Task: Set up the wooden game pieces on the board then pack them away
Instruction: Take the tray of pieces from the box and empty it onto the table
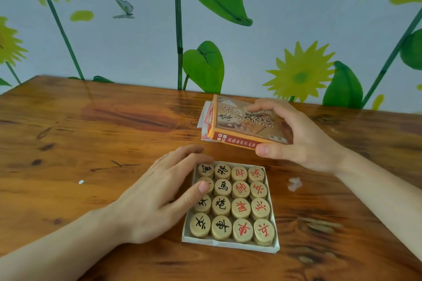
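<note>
Sixteen round wooden pieces (231, 203), marked black or red, are seated flat in a white tray (230, 245), lower centre.

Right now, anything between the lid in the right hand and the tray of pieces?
Yes: the left hand rests over the tray's left edge, thumb on a piece. The right hand holds the lid beyond the tray.

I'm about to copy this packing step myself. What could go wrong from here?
The lid, held by the right hand, may catch on the tray if it comes down skewed. The left hand rests over the tray's left edge, so fingers could get trapped. The stacked pieces might jam it.
</note>
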